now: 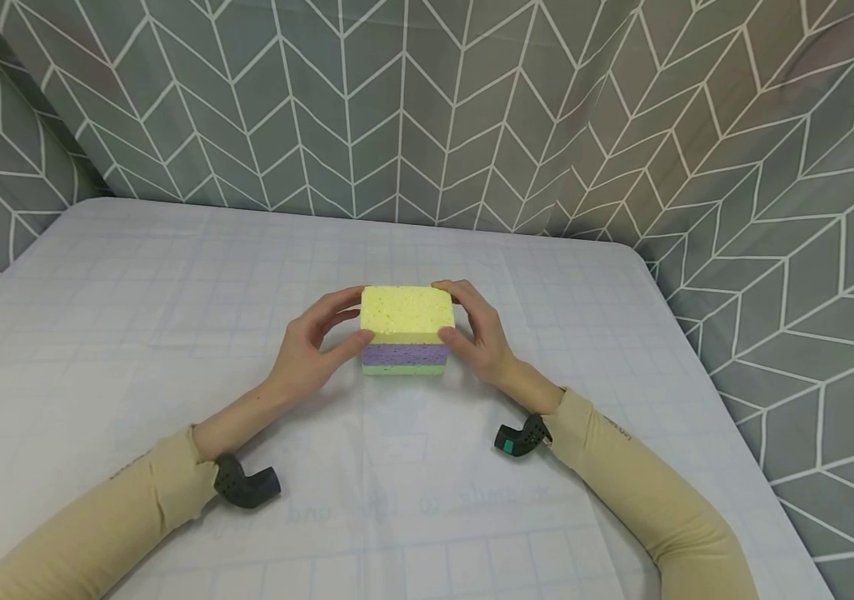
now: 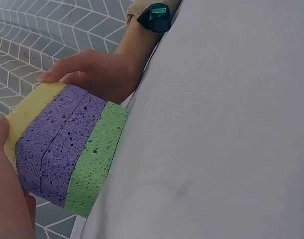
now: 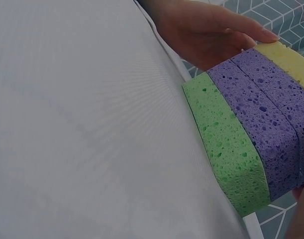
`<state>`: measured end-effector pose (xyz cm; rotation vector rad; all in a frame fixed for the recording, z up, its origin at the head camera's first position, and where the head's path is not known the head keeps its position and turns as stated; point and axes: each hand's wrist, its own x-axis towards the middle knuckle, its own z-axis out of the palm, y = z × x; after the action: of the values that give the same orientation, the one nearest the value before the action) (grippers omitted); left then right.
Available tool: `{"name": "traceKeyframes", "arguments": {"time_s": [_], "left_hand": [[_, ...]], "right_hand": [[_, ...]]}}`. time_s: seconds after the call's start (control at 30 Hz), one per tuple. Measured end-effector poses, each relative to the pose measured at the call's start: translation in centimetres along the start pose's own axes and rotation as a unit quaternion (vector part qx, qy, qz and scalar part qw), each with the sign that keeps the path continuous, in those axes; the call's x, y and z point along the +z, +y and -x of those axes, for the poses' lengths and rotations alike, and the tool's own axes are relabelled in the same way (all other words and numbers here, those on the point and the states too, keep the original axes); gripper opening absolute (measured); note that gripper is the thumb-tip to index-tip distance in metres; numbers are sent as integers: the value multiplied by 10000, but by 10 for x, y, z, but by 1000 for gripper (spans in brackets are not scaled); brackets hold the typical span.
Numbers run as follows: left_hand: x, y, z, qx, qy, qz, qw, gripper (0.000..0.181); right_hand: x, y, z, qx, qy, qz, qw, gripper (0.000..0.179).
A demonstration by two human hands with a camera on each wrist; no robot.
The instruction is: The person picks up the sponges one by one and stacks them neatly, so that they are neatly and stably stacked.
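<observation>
A stack of sponges stands on the white-covered table, with a yellow sponge (image 1: 407, 310) on top. Under it are two purple sponges (image 3: 261, 107), a thin seam between them, and a green sponge (image 2: 96, 159) forms the bottom layer against the cloth. My left hand (image 1: 314, 343) holds the yellow sponge at its left end, thumb on the near corner and fingers toward the far one. At the opposite end my right hand (image 1: 482, 335) grips the same sponge in a mirrored way. The stack's edges line up closely in both wrist views.
White cloth with faint printed lines covers the table (image 1: 172, 275). A grey curtain (image 1: 427, 108) with white chevron lines hangs behind and along the right side. Black wrist devices (image 1: 247, 483) sit at both beige sleeve cuffs.
</observation>
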<state>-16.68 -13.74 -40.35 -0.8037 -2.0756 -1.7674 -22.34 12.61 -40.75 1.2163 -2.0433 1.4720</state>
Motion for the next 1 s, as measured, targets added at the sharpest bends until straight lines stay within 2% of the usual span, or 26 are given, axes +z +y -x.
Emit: {"name": "traceKeyframes", "arguments": {"time_s": [0.27,0.73,0.93,1.0], "left_hand": [[1,1,0,73,27,33,10000,58],[0,-3,1,90,21,-224,9997,60],[1,18,0,56,41,-217,9997,56],[1,19,-1,36,66,-209,9998,57]], "right_hand": [[0,1,0,-61,28,25,10000,72],[0,1,2,1,49,87,10000,72],[2,0,1,-59,44,184,9998,72],[2,0,0,-94,53,225,9997,71]]}}
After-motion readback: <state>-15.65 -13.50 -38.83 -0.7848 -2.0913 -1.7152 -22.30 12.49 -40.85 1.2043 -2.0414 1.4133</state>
